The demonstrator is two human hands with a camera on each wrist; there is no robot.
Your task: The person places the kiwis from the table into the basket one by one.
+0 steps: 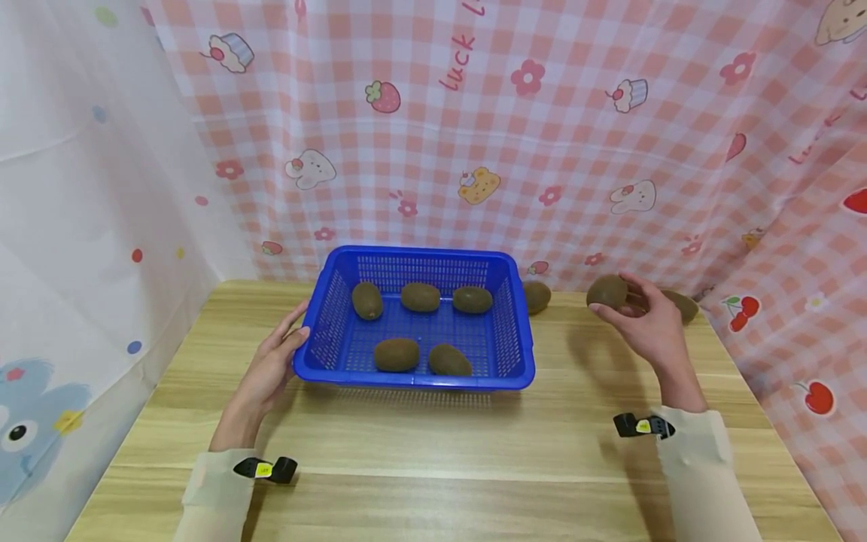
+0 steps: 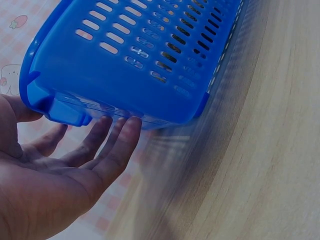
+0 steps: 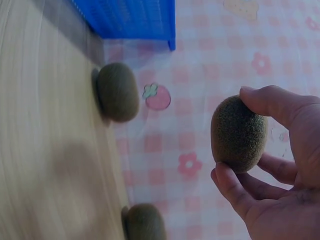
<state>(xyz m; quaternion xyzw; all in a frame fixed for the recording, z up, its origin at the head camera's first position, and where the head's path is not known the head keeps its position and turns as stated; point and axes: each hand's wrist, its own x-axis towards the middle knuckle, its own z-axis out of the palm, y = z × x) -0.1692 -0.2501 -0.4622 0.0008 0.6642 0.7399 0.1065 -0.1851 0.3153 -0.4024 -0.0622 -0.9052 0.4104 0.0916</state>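
Note:
A blue plastic basket (image 1: pixel 413 382) sits on the table, with several brown kiwis (image 1: pixel 396 354) lying spread over its bottom. At its left end is my left hand (image 1: pixel 271 369), thumb on the rim and the other fingertips against the outer end wall (image 2: pixel 100 85). My right hand (image 1: pixel 646 320) pinches a kiwi (image 3: pixel 239 134) between thumb and fingers, raised over the table to the right of the basket. Beside the basket's right wall lies another kiwi (image 1: pixel 537 297). Further right, a kiwi (image 1: pixel 682 306) is partly hidden behind my right hand.
The wooden table (image 1: pixel 433 459) ends at a pink checked curtain (image 1: pixel 433 150) behind the basket. A white curtain (image 1: pixel 101 188) hangs on the left, and more printed cloth (image 1: pixel 806 324) stands along the right side.

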